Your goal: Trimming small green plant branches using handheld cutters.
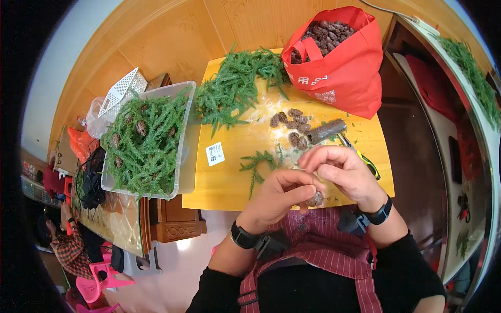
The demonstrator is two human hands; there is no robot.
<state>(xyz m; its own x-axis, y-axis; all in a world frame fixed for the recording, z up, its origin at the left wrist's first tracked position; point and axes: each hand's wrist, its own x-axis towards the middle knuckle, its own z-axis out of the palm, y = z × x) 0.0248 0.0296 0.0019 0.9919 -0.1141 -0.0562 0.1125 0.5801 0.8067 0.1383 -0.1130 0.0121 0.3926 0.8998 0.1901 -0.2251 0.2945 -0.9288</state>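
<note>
Over the near edge of the yellow table [224, 190], my left hand [282, 195] is closed on a small brown pine cone [315, 200]. My right hand [347, 172] is right beside it, thumb and fingers pinched together; whatever they grip is too small to make out. A green fir-like sprig [255, 160] lies just past my left hand. Beyond my right hand are several loose pine cones [292, 121], a dark cylindrical roll [327, 131] and a tool with a yellow and black handle [369, 165].
A pile of green sprigs [229, 86] covers the table's far left. At the back right, a red bag [360, 75] is full of pine cones. Left of the table stands a clear bin [188, 130] of greenery. A white label [214, 154] lies flat. Another person [73, 253] sits far left.
</note>
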